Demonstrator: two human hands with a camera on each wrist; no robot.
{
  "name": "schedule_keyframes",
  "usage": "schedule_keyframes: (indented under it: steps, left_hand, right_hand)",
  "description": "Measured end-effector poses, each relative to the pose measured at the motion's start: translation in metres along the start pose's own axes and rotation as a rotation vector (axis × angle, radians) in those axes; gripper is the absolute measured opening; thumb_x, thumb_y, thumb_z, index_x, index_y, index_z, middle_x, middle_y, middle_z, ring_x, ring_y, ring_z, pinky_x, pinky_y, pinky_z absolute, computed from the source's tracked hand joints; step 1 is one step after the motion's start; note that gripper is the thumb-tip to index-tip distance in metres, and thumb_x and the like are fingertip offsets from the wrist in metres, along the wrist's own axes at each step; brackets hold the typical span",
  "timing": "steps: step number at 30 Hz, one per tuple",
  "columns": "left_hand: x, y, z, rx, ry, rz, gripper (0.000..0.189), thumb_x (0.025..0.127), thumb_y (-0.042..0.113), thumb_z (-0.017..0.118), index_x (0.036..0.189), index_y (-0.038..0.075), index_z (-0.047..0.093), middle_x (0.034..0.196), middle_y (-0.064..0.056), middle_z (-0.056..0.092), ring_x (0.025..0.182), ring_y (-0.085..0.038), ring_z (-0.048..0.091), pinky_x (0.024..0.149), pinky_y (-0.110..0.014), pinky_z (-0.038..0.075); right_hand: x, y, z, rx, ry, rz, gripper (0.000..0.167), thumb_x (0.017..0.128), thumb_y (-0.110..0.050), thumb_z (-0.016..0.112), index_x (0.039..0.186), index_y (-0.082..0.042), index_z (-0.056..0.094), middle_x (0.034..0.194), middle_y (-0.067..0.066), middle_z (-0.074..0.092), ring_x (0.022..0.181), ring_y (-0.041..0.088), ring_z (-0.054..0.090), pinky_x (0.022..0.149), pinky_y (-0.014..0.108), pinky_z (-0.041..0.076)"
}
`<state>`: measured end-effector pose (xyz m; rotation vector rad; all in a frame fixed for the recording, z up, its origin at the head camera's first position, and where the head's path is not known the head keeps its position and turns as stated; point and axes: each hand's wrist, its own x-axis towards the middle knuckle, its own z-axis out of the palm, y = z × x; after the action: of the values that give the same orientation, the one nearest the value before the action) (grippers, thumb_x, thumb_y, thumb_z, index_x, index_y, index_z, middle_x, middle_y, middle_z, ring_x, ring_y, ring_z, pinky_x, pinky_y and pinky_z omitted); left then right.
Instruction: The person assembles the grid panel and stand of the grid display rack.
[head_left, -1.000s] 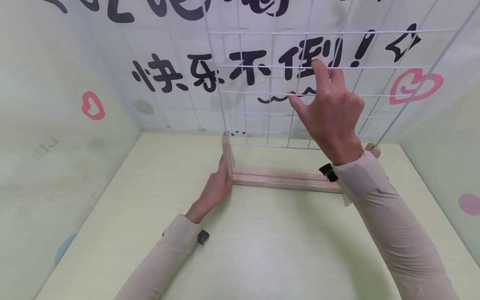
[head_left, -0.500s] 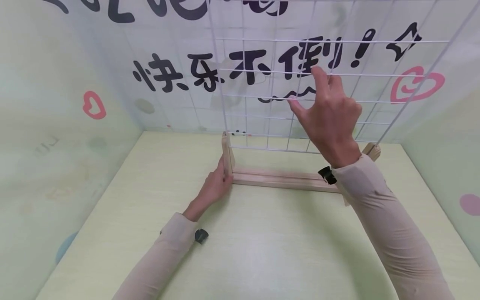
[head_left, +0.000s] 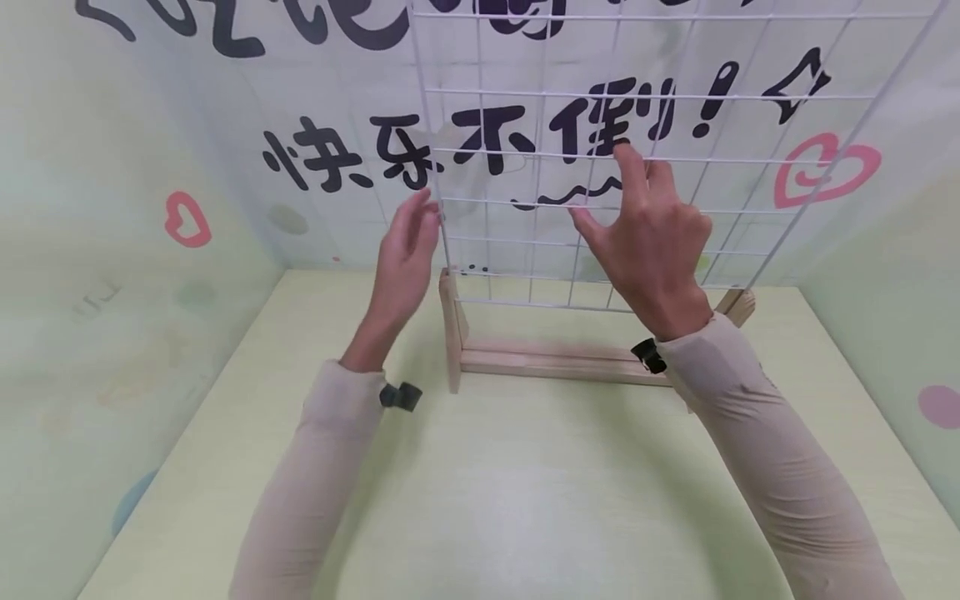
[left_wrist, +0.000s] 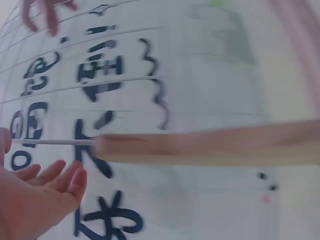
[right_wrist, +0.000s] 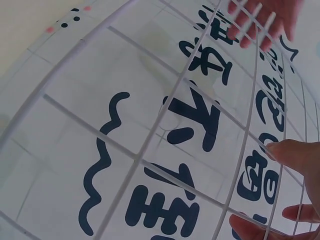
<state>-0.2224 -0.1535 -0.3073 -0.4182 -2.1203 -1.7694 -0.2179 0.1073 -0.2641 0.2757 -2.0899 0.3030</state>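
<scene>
Head above, wrists closer, all face the grid.

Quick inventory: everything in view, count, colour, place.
Table: one, yellowish, below.
Wooden stand: one, tan, on table.
Wire grid: one, white, rising above stand.
Walls: three, pale, around table.
Lettering: two rows, black, back wall.
Star: one, black, right of lettering.
Hearts: two, pink, either side of lettering.
Spots: several, mixed colours, on walls.
Sleeves: two, beige, both arms.
Wristbands: two, black, at cuffs.
Left hand: one, by grid's left edge.
Right hand: one, bare, gripping grid.
</scene>
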Motion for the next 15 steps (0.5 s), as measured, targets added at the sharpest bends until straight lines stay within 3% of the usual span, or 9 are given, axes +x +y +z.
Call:
schedule_keyframes:
  steps: [3,7,11,15]
  left_hand:
    - [0.022,0.023,0.003,-0.108,-0.013,0.036,0.043,0.107,0.023,0.042,0.147,0.007,0.042,0.137,-0.013,0.059,0.128,-0.023,0.056,0.108,-0.036,0.044]
    - [0.041,0.038,0.011,-0.247,-0.057,-0.009,0.034,0.106,0.023,0.046,0.136,0.011,0.055,0.122,-0.011,0.070,0.116,-0.021,0.065,0.100,-0.037,0.049]
    - [0.046,0.041,0.019,-0.350,-0.030,-0.077,0.028,0.103,0.026,0.048,0.119,0.010,0.065,0.100,-0.006,0.076,0.095,-0.019,0.073,0.085,-0.030,0.055]
    - [0.046,0.038,0.024,-0.387,0.004,-0.072,0.029,0.103,0.030,0.045,0.109,0.009,0.064,0.091,-0.004,0.076,0.082,-0.018,0.074,0.074,-0.026,0.055]
  right_hand:
    - [0.000,0.000,0.000,-0.002,-0.002,-0.003,0.062,0.081,-0.040,0.079,0.129,-0.006,0.057,0.102,0.024,0.068,0.045,0.033,0.046,0.042,0.033,0.024]
    - [-0.001,0.000,0.001,-0.002,0.003,-0.004,0.061,0.082,-0.039,0.079,0.128,-0.006,0.057,0.101,0.024,0.068,0.044,0.032,0.045,0.042,0.032,0.024]
    - [-0.003,0.000,0.002,0.002,-0.001,-0.009,0.062,0.081,-0.039,0.080,0.128,-0.006,0.057,0.100,0.024,0.068,0.044,0.032,0.045,0.041,0.033,0.025]
    - [-0.003,0.003,-0.001,-0.009,-0.033,-0.027,0.067,0.082,-0.044,0.079,0.131,-0.006,0.055,0.102,0.024,0.067,0.044,0.032,0.045,0.041,0.033,0.027]
